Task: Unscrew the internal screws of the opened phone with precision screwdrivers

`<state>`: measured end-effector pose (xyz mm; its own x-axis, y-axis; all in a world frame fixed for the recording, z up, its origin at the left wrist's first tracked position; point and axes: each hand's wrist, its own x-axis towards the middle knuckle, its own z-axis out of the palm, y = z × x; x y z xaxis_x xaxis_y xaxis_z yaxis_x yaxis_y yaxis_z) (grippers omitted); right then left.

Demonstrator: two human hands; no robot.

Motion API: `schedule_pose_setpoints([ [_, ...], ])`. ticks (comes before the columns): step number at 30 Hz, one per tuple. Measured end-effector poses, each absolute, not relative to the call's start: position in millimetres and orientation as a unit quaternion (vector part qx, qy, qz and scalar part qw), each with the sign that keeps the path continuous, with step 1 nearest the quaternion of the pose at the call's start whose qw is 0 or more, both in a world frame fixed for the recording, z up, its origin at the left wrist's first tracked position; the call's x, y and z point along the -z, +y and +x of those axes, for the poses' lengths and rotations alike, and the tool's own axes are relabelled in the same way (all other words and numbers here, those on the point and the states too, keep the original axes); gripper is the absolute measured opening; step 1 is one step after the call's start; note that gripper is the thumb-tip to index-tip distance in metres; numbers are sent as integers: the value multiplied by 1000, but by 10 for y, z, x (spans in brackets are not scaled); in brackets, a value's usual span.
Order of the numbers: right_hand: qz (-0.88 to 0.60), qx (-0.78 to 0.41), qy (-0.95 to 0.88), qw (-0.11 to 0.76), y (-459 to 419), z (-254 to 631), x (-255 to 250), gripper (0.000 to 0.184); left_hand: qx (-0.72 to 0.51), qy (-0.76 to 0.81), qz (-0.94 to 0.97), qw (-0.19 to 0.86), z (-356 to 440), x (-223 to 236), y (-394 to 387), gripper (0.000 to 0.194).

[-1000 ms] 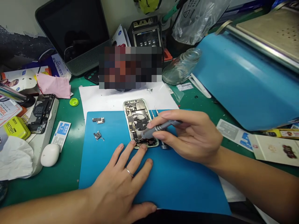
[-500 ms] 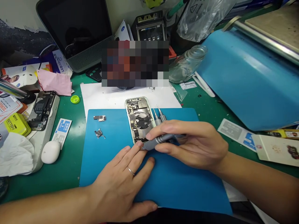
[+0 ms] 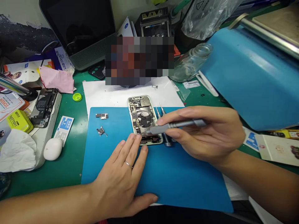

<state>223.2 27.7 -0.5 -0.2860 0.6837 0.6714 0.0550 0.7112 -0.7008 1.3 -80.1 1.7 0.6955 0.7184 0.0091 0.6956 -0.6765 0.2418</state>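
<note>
An opened phone [image 3: 142, 116] with its insides showing lies on a blue mat [image 3: 177, 180]. My left hand [image 3: 123, 177] lies flat on the mat, fingers stretched out, their tips touching the phone's near end. My right hand [image 3: 210, 133] pinches a grey screwdriver [image 3: 175, 125] held almost level, its tip over the phone's lower part. Two more screwdrivers [image 3: 163, 118] lie just right of the phone, partly hidden by my right hand.
Two small metal parts [image 3: 101, 123] lie on the mat's left side. Another opened phone [image 3: 43, 107] rests on a white stand at left, near a white mouse [image 3: 52, 148]. A glass jar [image 3: 190, 63] and a big blue sheet [image 3: 245, 81] sit at the right.
My right hand has moved right and turned the screwdriver more level, showing more of its shaft. The left fingers slid slightly up against the phone's end.
</note>
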Motion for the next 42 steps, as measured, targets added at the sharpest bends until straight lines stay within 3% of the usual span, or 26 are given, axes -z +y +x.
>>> schedule_pose_setpoints([
  [11, -280, -241, -754, 543, 279, 2257, 19, 57, -30, 418, 901, 111, 42, -15, -797, 105],
  [29, -287, -276, -792, 463, 293, 2291, 81, 34, -35, 402, 904, 138, 31, -41, -770, 96],
  [37, -294, -278, -777, 482, 287, 2314, 127, 46, -30, 404, 901, 152, 32, -48, -755, 95],
  [42, -293, -272, -778, 485, 292, 2306, 124, 42, -30, 402, 902, 157, 32, -46, -749, 95],
])
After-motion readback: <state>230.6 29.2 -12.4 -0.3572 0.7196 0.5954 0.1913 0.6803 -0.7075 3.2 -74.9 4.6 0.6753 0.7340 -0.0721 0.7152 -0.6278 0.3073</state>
